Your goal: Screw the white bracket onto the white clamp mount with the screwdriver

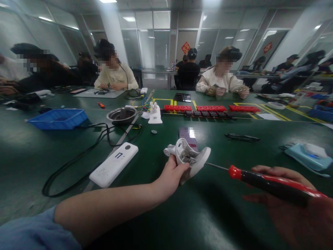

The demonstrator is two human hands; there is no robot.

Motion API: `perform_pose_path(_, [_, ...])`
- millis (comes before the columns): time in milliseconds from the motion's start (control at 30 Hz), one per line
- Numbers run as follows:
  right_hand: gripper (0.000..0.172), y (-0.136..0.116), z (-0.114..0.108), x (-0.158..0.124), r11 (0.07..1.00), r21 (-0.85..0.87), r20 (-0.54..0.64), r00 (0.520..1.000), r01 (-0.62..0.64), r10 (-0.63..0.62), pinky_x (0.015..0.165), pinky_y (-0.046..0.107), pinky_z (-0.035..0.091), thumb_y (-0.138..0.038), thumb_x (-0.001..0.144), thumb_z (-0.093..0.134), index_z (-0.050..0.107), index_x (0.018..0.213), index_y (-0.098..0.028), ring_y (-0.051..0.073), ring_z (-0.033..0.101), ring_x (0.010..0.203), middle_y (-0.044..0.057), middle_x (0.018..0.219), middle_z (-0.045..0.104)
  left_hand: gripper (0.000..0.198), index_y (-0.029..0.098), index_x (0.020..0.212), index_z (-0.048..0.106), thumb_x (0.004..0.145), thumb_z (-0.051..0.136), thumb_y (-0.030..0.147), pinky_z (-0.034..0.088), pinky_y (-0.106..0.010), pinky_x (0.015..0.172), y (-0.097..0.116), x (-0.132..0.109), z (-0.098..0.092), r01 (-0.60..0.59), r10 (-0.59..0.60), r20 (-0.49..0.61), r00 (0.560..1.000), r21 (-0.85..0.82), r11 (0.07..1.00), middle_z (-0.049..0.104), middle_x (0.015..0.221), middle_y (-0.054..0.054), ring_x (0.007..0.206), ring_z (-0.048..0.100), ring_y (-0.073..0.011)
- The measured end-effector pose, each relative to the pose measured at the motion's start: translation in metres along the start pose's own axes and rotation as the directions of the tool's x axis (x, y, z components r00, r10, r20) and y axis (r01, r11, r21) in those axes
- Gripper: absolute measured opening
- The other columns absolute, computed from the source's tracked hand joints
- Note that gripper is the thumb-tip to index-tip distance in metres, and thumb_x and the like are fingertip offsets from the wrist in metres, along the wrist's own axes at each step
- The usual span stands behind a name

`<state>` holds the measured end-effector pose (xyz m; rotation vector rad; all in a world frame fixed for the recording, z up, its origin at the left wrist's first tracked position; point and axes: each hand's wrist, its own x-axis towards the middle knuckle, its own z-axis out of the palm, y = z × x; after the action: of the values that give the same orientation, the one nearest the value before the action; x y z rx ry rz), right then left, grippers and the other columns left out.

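My left hand (168,178) is closed around a white plastic housing (202,160) with a curved open shell, a flat base and a small jointed end. The housing is held tilted above the green table, its hollow inside facing up. In my right hand (291,215) lies a red and black screwdriver (272,184), with the fingers along its handle. Its thin metal shaft points left to the housing's base, and metal shows inside the hollow; the tip's exact contact I cannot tell. Just behind the housing is a phone (191,136) with its screen lit.
A white power bank (114,165) and a black cable (69,161) lie to the left, near a blue tray (58,119) and a metal bowl (122,115). Another white housing (155,116) stands ahead. Black tweezers (241,137) and red trays (210,108) lie farther back. Other people sit opposite.
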<state>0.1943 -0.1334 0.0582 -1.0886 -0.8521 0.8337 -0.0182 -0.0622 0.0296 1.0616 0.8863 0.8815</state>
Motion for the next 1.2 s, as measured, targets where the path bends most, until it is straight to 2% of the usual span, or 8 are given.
perform_pose_path(233, [0.055, 0.002, -0.009, -0.01, 0.974, -0.195, -0.111, 0.985, 0.111, -0.134, 0.078, 0.028, 0.05, -0.027, 0.052, 0.075, 0.054, 0.102, -0.034, 0.019, 0.06, 0.088, 0.004, 0.089, 0.062, 0.051, 0.02, 0.128, 0.03, 0.08, 0.047, 0.022, 0.028, -0.038, 0.101, 0.003, -0.002, 0.001, 0.029, -0.029, -0.009, 1.0, -0.015, 0.999, 0.041, 0.131, -0.007, 0.118, 0.039, -0.0226])
perform_pose_path(433, [0.034, -0.001, -0.004, -0.009, 0.975, -0.19, -0.131, 0.981, 0.116, -0.142, 0.08, 0.034, 0.049, -0.046, 0.061, 0.066, 0.058, 0.089, -0.03, 0.02, 0.06, 0.083, 0.006, 0.085, 0.06, 0.047, 0.02, 0.124, 0.033, 0.079, 0.048, 0.021, 0.028, -0.036, 0.101, 0.002, -0.002, 0.001, -0.003, 0.003, 0.004, 1.0, -0.007, 1.0, 0.042, 0.13, -0.007, 0.119, 0.038, -0.0218])
perform_pose_path(533, [0.056, -0.003, -0.001, -0.011, 0.96, -0.26, -0.136, 0.981, 0.1, -0.139, 0.085, 0.041, 0.045, -0.034, 0.055, 0.072, 0.051, 0.106, -0.038, 0.022, 0.059, 0.087, 0.004, 0.084, 0.06, 0.046, 0.019, 0.123, 0.034, 0.08, 0.047, 0.021, 0.03, -0.036, 0.099, 0.004, -0.001, 0.001, 0.021, -0.021, -0.019, 1.0, -0.004, 1.0, 0.042, 0.13, -0.007, 0.117, 0.041, -0.022])
perform_pose_path(700, [0.075, -0.003, 0.001, -0.013, 0.966, -0.232, -0.04, 0.991, 0.115, -0.128, 0.072, 0.039, 0.052, -0.039, 0.053, 0.072, 0.041, 0.121, -0.039, 0.023, 0.061, 0.084, 0.007, 0.108, 0.055, 0.042, 0.02, 0.122, 0.034, 0.081, 0.043, 0.021, 0.035, -0.036, 0.095, 0.006, -0.001, 0.002, 0.06, -0.061, -0.061, 0.996, -0.017, 0.998, 0.046, 0.126, -0.007, 0.112, 0.046, -0.0217])
perform_pose_path(800, [0.06, -0.001, -0.001, -0.012, 0.971, -0.176, -0.039, 0.985, 0.159, -0.169, 0.062, 0.037, 0.054, -0.051, 0.064, 0.061, 0.045, 0.119, -0.035, 0.023, 0.061, 0.079, 0.01, 0.093, 0.06, 0.043, 0.02, 0.121, 0.036, 0.079, 0.046, 0.021, 0.035, -0.037, 0.095, 0.003, 0.0, 0.002, 0.024, -0.023, -0.05, 0.999, 0.02, 1.0, 0.047, 0.124, -0.007, 0.111, 0.046, -0.0225])
perform_pose_path(933, [0.067, -0.005, 0.0, -0.011, 0.971, -0.206, -0.091, 0.986, 0.118, -0.139, 0.046, 0.024, 0.05, -0.034, 0.06, 0.069, 0.042, 0.121, -0.038, 0.021, 0.059, 0.077, 0.006, 0.079, 0.06, 0.047, 0.02, 0.123, 0.036, 0.077, 0.049, 0.021, 0.034, -0.036, 0.096, -0.003, 0.003, 0.0, -0.05, 0.051, -0.021, 0.998, 0.043, 0.998, 0.047, 0.125, -0.007, 0.113, 0.044, -0.0224])
perform_pose_path(1100, [0.091, -0.005, 0.0, -0.005, 0.976, -0.215, -0.087, 0.995, 0.031, -0.051, 0.061, 0.021, 0.052, -0.027, 0.04, 0.079, 0.041, 0.122, -0.04, 0.014, 0.058, 0.079, 0.003, 0.101, 0.054, 0.047, 0.021, 0.123, 0.037, 0.077, 0.049, 0.023, 0.032, -0.037, 0.097, -0.004, 0.004, -0.003, -0.028, 0.028, -0.03, 0.999, 0.014, 1.0, 0.048, 0.124, -0.006, 0.114, 0.044, -0.0222])
perform_pose_path(1200, [0.083, 0.001, -0.006, 0.001, 0.993, -0.12, -0.029, 0.999, 0.01, -0.014, 0.047, 0.033, 0.053, -0.052, 0.042, 0.074, 0.045, 0.118, -0.037, 0.023, 0.061, 0.07, 0.007, 0.097, 0.058, 0.048, 0.021, 0.123, 0.036, 0.077, 0.048, 0.023, 0.034, -0.038, 0.095, 0.0, 0.004, -0.002, 0.016, -0.015, -0.05, 0.999, 0.03, 0.999, 0.049, 0.123, -0.007, 0.111, 0.046, -0.0229])
